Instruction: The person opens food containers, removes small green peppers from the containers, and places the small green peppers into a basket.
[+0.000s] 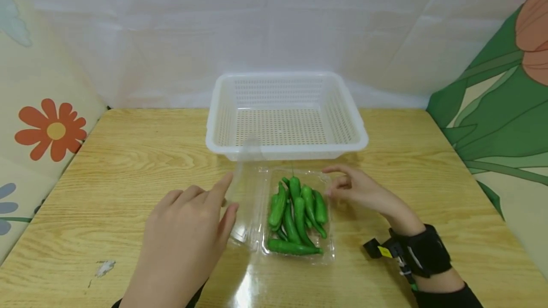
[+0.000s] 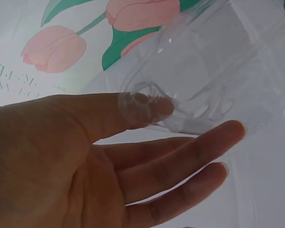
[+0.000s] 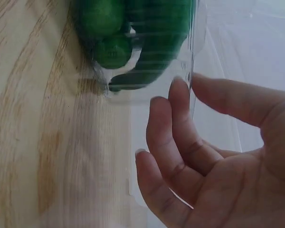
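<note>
A clear plastic clamshell box (image 1: 330,255) stands on the table holding several green chili peppers (image 1: 299,217). Its see-through lid (image 1: 245,189) is swung up on the left side. My left hand (image 1: 188,227) pinches the lid at its free edge; in the left wrist view the thumb (image 2: 147,110) shows through the plastic tab, with other fingers (image 2: 194,159) along the opposite face. At the box's right rim, my right hand (image 1: 364,191) holds the edge between thumb and fingertips (image 3: 179,92). Peppers show through the box wall in the right wrist view.
Behind the box stands a white perforated plastic basket (image 1: 287,149) near the back of the wooden table (image 1: 141,156). A white cloth (image 1: 171,37) hangs at the back, with flower-patterned panels (image 1: 47,84) at both sides.
</note>
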Available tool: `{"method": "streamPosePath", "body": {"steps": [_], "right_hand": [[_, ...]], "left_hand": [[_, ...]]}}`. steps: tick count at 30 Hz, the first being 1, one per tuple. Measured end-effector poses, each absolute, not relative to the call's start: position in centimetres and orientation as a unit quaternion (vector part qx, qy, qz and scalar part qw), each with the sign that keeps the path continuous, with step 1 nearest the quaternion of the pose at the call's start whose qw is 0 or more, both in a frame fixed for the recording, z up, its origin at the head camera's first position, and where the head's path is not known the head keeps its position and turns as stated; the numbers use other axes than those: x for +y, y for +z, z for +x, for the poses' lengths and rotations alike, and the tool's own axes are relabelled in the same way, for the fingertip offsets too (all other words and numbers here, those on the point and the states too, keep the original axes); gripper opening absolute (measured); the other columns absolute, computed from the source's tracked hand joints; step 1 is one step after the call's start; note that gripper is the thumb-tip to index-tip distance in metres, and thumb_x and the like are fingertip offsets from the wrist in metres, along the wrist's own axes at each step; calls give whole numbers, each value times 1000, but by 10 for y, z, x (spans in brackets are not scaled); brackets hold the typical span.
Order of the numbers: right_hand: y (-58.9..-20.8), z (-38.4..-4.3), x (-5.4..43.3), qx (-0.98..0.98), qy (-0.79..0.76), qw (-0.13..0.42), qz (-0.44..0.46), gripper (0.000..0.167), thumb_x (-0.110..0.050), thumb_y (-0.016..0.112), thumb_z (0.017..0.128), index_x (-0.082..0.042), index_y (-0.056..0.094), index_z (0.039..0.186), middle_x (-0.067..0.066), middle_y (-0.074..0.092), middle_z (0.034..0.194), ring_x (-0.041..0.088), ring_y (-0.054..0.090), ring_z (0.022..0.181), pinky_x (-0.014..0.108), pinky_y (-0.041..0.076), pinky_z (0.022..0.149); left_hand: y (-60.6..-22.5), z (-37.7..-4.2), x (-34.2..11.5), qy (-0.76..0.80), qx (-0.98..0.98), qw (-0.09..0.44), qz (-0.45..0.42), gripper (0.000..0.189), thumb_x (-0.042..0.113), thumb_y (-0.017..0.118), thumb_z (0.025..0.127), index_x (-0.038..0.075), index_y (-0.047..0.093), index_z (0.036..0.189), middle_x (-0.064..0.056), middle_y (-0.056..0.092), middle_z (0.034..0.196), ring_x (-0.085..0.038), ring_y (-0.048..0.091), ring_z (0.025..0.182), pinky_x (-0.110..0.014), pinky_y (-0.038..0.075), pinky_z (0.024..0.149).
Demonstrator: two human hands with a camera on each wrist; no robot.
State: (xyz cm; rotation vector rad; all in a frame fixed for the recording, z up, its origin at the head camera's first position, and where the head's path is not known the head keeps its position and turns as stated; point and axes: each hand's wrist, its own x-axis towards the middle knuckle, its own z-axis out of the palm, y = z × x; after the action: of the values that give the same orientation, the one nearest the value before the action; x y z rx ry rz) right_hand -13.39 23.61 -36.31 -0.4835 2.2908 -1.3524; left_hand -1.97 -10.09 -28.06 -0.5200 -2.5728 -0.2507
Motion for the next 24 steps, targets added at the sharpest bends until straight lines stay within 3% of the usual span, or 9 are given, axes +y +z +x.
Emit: {"method": "streamPosePath", "body": {"steps": [4,8,16,20,24], "right_hand": [[-363,-134,236,841,-483,179,-163,53,3,62,92,15,39,138,17,70,94,19,67,81,32,58,73],[-362,-135,237,858,-472,146,-141,51,3,63,91,16,42,136,18,71,93,19,67,78,30,58,71],[-361,-138,240,873,-456,127,-114,49,-2,63,94,15,44,135,18,71,93,20,67,80,31,57,74],[-360,-139,241,881,-445,122,-105,49,-5,64,94,14,45,135,17,72,93,21,68,80,34,57,77],[-360,-139,240,885,-438,121,-104,49,-6,65,94,13,46,135,16,72,92,22,69,80,33,56,78]], "left_hand": [[-280,-19,-103,-86,-952,227,-188,43,24,77,84,4,70,121,-3,74,80,-22,69,77,-40,56,75],[-279,-18,-103,-71,-967,169,-178,52,28,80,83,2,67,126,-5,74,84,-21,68,79,-39,55,79],[-281,-22,-104,-56,-983,65,-163,66,38,77,86,4,57,138,-5,72,85,-22,67,83,-40,54,88],[-283,-28,-109,-58,-986,18,-158,65,40,74,88,4,57,139,4,67,72,-23,67,81,-41,54,88],[-287,-38,-116,-60,-985,-8,-162,66,39,74,89,-1,56,138,9,54,57,-20,64,65,-40,57,76]]}}
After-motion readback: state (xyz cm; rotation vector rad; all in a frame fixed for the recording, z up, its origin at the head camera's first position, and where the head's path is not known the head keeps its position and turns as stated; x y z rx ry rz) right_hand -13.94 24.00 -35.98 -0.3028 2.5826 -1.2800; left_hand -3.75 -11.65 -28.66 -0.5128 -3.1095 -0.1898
